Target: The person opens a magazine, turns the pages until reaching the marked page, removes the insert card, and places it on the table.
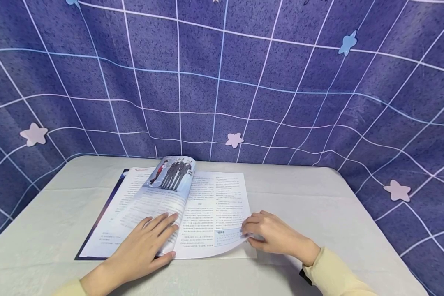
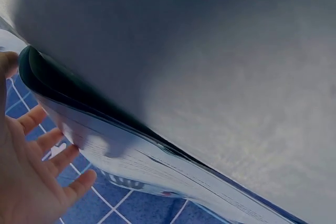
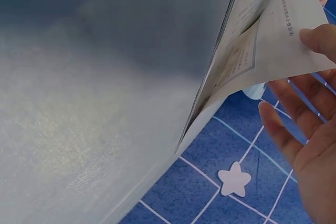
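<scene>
An open magazine lies on the table, with printed columns on its right page. The left page bows up near the spine and carries a picture of figures in dark suits and one in red. My left hand rests spread over the lower part of that bowed page, thumb near the bottom edge. My right hand pinches the lower right corner of the right page between thumb and fingers. That corner is lifted off the page beneath, as the right wrist view shows the raised sheet at the thumb.
The magazine lies on a pale table whose cover has faint creases. Behind it hangs a blue-purple curtain with a white grid and star shapes. A dark band shows at the right sleeve.
</scene>
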Available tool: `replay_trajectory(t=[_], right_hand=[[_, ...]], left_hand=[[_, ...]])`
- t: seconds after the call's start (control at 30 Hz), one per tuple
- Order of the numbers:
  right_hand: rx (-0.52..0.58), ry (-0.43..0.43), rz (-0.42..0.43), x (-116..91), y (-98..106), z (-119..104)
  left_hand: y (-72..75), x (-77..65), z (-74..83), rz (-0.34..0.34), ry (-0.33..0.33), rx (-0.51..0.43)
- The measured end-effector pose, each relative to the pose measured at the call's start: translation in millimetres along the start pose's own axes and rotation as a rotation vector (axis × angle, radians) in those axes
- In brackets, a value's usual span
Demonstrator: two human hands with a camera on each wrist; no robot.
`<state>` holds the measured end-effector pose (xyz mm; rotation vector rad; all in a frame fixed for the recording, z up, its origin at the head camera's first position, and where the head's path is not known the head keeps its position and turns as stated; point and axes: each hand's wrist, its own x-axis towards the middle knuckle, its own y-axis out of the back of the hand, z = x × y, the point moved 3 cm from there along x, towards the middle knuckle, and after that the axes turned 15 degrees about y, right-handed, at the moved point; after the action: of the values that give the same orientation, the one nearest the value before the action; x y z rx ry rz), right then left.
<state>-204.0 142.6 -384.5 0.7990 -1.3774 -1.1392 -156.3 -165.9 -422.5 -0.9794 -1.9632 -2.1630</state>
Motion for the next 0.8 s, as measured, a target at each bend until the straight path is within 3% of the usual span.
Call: replay_trajectory(t=[0.23,0.8], right_hand=[[-0.015,0.015,0.033,2,4,2],[-0.02,0.049,0.114,8,12,5]], left_hand=[[1.3,0.5,0.5,-0.002,-0.04,-0.001],[1.7,2.5,-1.7,-0.037,-0.026,0.034]])
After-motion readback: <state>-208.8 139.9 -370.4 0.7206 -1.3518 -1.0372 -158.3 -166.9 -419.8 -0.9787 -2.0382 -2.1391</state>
